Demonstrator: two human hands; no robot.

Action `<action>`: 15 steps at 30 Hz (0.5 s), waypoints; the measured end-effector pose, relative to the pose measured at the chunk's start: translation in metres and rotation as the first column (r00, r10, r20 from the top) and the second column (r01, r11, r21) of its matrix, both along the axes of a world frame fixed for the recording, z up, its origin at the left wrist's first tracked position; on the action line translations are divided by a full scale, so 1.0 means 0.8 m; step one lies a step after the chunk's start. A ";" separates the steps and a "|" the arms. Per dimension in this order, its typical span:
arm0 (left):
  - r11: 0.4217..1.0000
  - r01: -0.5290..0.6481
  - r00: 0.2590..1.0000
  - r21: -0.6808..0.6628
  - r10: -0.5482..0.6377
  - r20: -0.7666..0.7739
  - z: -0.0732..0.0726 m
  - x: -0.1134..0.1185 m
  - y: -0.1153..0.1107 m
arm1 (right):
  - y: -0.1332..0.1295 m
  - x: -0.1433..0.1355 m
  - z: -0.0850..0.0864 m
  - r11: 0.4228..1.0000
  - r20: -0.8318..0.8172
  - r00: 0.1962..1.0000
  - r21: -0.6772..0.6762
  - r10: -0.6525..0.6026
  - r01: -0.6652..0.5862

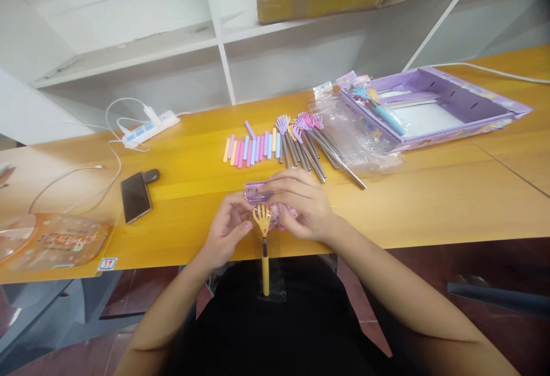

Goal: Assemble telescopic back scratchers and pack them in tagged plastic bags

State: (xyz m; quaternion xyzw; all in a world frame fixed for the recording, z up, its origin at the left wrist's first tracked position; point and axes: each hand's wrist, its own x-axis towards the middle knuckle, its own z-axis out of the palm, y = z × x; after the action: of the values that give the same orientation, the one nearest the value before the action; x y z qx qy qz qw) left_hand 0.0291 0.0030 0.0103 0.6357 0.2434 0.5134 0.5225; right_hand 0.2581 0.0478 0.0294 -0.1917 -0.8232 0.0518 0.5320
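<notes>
A yellow back scratcher point(265, 273) with a hand-shaped head lies in a clear plastic bag point(278, 290) at the table's front edge, its handle hanging over toward my lap. My left hand point(227, 230) is closed, with thumb and fingertips pinching the bag's left side beside the scratcher's head. From the right, my right hand point(303, 204) grips the upper part of the bag, its fingers bent over a purple printed card point(254, 191). Pink printed pieces show under its thumb. What lies beneath the right palm is hidden.
Beyond my hands lie a row of coloured handle tubes point(253, 149) and several metal-stemmed scratcher heads point(307, 141). Clear bags point(356, 135) lean against a purple box point(468, 129). Leftward are a phone point(136, 197), a power strip point(150, 128) and an orange bag point(64, 241).
</notes>
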 end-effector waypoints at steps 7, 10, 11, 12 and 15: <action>0.989 -0.121 0.993 -0.085 0.119 -0.024 -0.005 -0.005 -0.003 | -0.003 -0.001 0.003 0.994 -0.022 0.995 -0.040 0.102 -0.103; 0.984 -0.139 0.990 -0.115 0.138 -0.022 -0.004 -0.004 -0.002 | -0.005 -0.002 0.000 0.992 0.001 0.992 -0.031 0.123 -0.123; 0.979 -0.159 0.987 -0.127 0.158 -0.022 -0.003 -0.004 -0.002 | -0.005 -0.003 -0.001 0.992 0.011 0.992 -0.024 0.128 -0.127; 0.972 -0.191 0.982 -0.137 0.189 -0.029 -0.003 -0.004 -0.002 | -0.006 -0.004 -0.001 0.991 0.021 0.991 -0.018 0.132 -0.132; 0.929 -0.339 0.941 -0.146 0.332 -0.068 -0.005 -0.005 -0.001 | -0.009 -0.007 -0.003 0.989 0.053 0.987 -0.008 0.150 -0.149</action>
State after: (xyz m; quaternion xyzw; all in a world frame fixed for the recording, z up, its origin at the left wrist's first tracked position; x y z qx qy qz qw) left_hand 0.0248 0.0019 0.0064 0.5526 0.3986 0.5613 0.4699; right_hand 0.2523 0.0407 0.0271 -0.1319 -0.8490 0.0883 0.5040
